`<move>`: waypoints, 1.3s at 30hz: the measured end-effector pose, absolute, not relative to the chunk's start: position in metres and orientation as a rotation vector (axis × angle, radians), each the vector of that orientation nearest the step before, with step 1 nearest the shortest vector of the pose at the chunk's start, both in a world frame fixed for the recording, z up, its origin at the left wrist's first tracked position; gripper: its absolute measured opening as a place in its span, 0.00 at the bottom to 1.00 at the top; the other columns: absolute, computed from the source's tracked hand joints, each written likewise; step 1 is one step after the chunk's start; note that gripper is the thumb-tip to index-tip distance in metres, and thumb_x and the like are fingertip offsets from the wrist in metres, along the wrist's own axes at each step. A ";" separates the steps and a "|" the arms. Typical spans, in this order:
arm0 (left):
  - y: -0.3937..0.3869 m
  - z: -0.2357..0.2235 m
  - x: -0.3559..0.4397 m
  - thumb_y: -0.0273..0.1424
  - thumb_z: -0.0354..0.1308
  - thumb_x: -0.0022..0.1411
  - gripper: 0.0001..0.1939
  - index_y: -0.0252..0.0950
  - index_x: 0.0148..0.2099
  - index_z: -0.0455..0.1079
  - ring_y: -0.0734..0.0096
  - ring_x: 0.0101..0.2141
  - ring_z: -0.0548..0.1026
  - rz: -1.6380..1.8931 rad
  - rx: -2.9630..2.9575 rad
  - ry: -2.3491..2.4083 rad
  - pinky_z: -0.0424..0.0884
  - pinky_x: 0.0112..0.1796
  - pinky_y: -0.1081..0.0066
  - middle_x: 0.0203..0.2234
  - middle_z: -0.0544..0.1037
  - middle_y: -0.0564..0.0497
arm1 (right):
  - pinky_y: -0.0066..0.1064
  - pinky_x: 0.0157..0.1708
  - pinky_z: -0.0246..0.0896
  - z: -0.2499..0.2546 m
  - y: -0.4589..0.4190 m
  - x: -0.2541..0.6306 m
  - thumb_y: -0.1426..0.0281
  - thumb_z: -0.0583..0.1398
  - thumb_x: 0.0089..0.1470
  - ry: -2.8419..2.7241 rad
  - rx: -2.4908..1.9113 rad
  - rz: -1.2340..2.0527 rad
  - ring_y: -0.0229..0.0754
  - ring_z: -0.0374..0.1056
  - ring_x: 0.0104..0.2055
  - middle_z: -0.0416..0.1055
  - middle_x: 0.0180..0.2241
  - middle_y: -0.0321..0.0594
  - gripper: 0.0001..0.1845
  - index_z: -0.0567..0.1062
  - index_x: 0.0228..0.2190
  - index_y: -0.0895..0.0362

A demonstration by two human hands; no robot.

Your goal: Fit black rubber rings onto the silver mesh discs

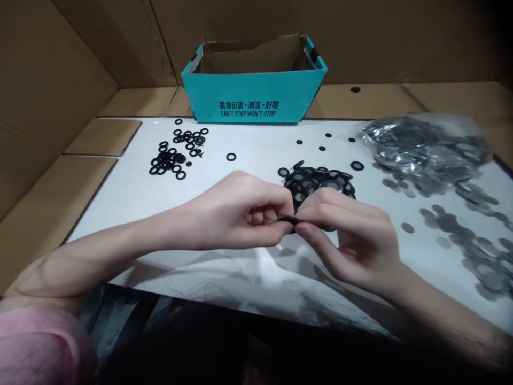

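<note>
My left hand (244,211) and my right hand (348,235) meet over the white sheet (256,171), fingertips pinched together on a small black ring (289,220). Both hands are closed on it. Just behind them lies a pile of black rings with grey discs (318,181). A heap of small black rings (176,152) lies at the far left of the sheet.
A teal cardboard box (253,96) stands open at the back. A clear plastic bag of grey metal discs (428,149) sits at the right, with loose grey discs (468,235) scattered in front of it. Brown cardboard walls surround the sheet.
</note>
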State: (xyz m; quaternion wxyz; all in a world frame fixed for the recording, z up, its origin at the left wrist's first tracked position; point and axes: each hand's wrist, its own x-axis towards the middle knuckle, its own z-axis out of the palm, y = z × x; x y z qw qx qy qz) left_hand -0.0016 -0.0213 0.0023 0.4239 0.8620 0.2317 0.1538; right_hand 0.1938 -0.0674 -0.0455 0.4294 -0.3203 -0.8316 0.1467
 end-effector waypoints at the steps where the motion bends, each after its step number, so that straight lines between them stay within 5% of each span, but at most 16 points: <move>1: -0.021 0.002 -0.001 0.22 0.56 0.58 0.04 0.31 0.30 0.69 0.82 0.21 0.64 0.394 2.176 0.570 0.62 0.25 0.80 0.19 0.68 0.58 | 0.33 0.26 0.56 -0.046 -0.068 0.193 0.77 0.58 0.56 -2.050 -0.799 0.364 0.37 0.63 0.26 0.68 0.23 0.37 0.07 0.70 0.29 0.55; 5: -0.020 0.001 -0.001 0.24 0.59 0.60 0.02 0.30 0.34 0.71 0.82 0.22 0.67 0.465 2.198 0.567 0.65 0.26 0.80 0.21 0.70 0.56 | 0.31 0.26 0.56 -0.048 -0.070 0.191 0.75 0.57 0.58 -1.891 -0.883 0.570 0.36 0.61 0.26 0.66 0.23 0.36 0.08 0.70 0.27 0.56; 9: -0.019 -0.003 -0.002 0.33 0.66 0.58 0.12 0.32 0.42 0.72 0.77 0.26 0.72 0.621 2.237 0.537 0.71 0.30 0.77 0.25 0.75 0.53 | 0.28 0.25 0.56 -0.055 -0.070 0.193 0.64 0.57 0.61 -1.646 -0.947 1.059 0.35 0.60 0.27 0.64 0.24 0.36 0.14 0.69 0.25 0.56; 15: -0.021 -0.009 -0.001 0.33 0.67 0.57 0.10 0.35 0.39 0.73 0.75 0.29 0.75 0.740 2.313 0.439 0.71 0.31 0.77 0.27 0.77 0.51 | 0.27 0.26 0.58 -0.060 -0.072 0.190 0.58 0.60 0.58 -1.387 -0.858 1.461 0.35 0.61 0.27 0.64 0.23 0.37 0.16 0.72 0.25 0.57; 25: -0.025 -0.012 -0.001 0.23 0.64 0.59 0.05 0.32 0.38 0.71 0.82 0.26 0.74 0.815 2.300 0.417 0.71 0.30 0.84 0.26 0.78 0.54 | 0.27 0.30 0.56 -0.061 -0.076 0.186 0.55 0.61 0.56 -1.241 -0.886 1.611 0.35 0.59 0.29 0.64 0.25 0.36 0.18 0.72 0.24 0.56; 39: -0.021 -0.016 -0.001 0.32 0.69 0.53 0.12 0.32 0.37 0.72 0.80 0.25 0.75 0.887 2.344 0.414 0.71 0.29 0.80 0.26 0.78 0.54 | 0.28 0.31 0.58 -0.064 -0.076 0.187 0.53 0.60 0.56 -1.272 -0.939 1.533 0.37 0.61 0.30 0.65 0.26 0.36 0.17 0.75 0.28 0.53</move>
